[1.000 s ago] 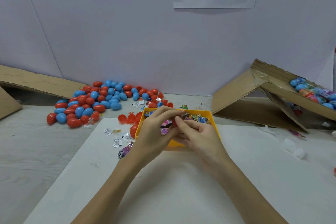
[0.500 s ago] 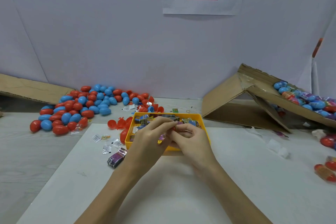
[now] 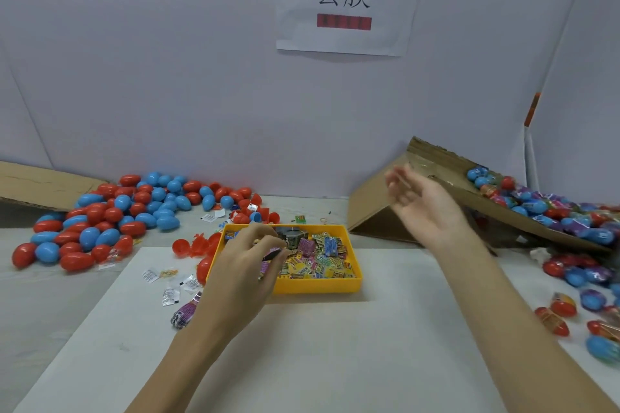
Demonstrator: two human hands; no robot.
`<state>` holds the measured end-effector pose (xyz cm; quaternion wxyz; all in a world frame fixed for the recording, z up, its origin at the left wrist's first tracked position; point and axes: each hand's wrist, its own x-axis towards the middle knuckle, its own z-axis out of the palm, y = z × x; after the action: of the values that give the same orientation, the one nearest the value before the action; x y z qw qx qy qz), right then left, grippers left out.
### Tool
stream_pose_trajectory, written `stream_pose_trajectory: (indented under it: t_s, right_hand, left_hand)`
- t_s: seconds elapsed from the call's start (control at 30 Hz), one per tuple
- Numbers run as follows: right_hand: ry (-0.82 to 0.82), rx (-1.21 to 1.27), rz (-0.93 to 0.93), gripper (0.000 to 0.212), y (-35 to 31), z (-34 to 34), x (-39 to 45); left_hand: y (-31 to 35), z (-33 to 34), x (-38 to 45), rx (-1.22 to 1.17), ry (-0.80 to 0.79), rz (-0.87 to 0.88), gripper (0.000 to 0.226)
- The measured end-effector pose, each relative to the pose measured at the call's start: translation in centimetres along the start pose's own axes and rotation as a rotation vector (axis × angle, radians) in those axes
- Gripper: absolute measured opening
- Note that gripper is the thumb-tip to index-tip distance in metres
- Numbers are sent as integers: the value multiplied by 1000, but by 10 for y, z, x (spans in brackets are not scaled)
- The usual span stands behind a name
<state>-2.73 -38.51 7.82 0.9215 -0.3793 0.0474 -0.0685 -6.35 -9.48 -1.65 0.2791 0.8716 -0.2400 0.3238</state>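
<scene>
The box (image 3: 372, 208) holds wrapped eggs (image 3: 550, 211) while many bare eggs (image 3: 110, 218) await; right hand (image 3: 426, 208) blurred, fingers spread, empty; left hand (image 3: 245, 265) pinches, apparently, a sleeve (image 3: 272, 253) over the tray (image 3: 315, 286).

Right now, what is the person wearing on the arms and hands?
Nothing worn shows. The left hand and the blurred right hand are bare: no gloves, rings or watch. The left forearm and right forearm are bare down to the picture's edge; no sleeve is seen.
</scene>
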Motion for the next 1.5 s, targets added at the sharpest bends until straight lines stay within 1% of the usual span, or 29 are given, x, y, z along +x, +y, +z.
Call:
stream_pose_trajectory:
  t_s: [0.07,0.17,0.23,0.3,0.33,0.4,0.43,0.5,0.53,0.57,0.6,0.67,0.73,0.8,0.87,1.0,1.1,1.17,1.23,1.3,1.33,1.4,1.43,1.5]
  right_hand:
    - [-67,-60,78,20,36,0,-8]
    - [-120,-204,184,21,92,3,-21]
    - [-144,-279,206,21,114,2,-23]
    - [-148,-269,195,23,120,0,-20]
    - [-142,-222,199,24,120,-2,-19]
    - [-126,-108,210,26,119,-6,-16]
    - [-120,-81,213,26,120,-8,-16]
    - [-123,-74,213,25,122,-10,-16]
    - [-126,-81,213,25,122,-11,-16]
    - [-129,-88,214,25,122,-12,-16]
    - [-128,-93,212,25,122,-12,-15]
    - [-127,-105,209,25,122,-12,-15]
    - [-133,-111,211,25,122,-12,-15]
    - [-139,-103,217,25,122,-11,-15]
    - [-141,-97,224,25,121,-10,-16]
    - [-134,-94,222,25,120,-9,-18]
    - [-149,-111,199,24,120,-9,-20]
    - [-180,-198,148,24,121,-8,-23]
    - [-243,-366,52,22,123,-7,-27]
    - [-358,-598,-76,22,125,-6,-35]
    - [-418,-694,-128,23,125,-5,-38]
    - [-483,-781,-175,28,126,-2,-44]
    - [-478,-797,-195,30,127,-1,-46]
    - [-412,-811,-228,28,130,2,-47]
  left_hand:
    - [-3,0,0,-12,7,-66,13]
    - [-15,-2,4,-32,64,-264,16]
    - [-32,-6,15,6,102,-385,21]
    - [-62,-11,34,79,96,-486,26]
    - [-79,-16,46,132,62,-529,27]
    - [-114,-27,66,256,-70,-592,24]
    - [-131,-31,72,345,-171,-600,23]
    - [-161,-36,74,542,-386,-589,30]
    - [-174,-35,71,607,-457,-571,33]
    - [-183,-33,66,634,-478,-543,33]
    - [-191,-30,60,632,-462,-520,31]
    - [-201,-27,54,577,-376,-518,28]
    - [-203,-29,52,527,-326,-537,26]
    - [-199,-34,54,492,-302,-537,26]
    - [-184,-38,59,439,-242,-527,27]
    - [-122,-38,65,237,-20,-458,25]
    - [-57,-26,52,-43,104,-357,22]
    - [-21,-14,40,-213,119,-300,19]
    - [2,-1,28,-272,68,-231,19]
    - [13,9,22,-305,12,-197,17]
    - [16,12,20,-336,3,-200,15]
    - [16,15,17,-418,21,-238,15]
    - [16,16,16,-463,30,-275,16]
    - [14,15,15,-540,20,-348,15]
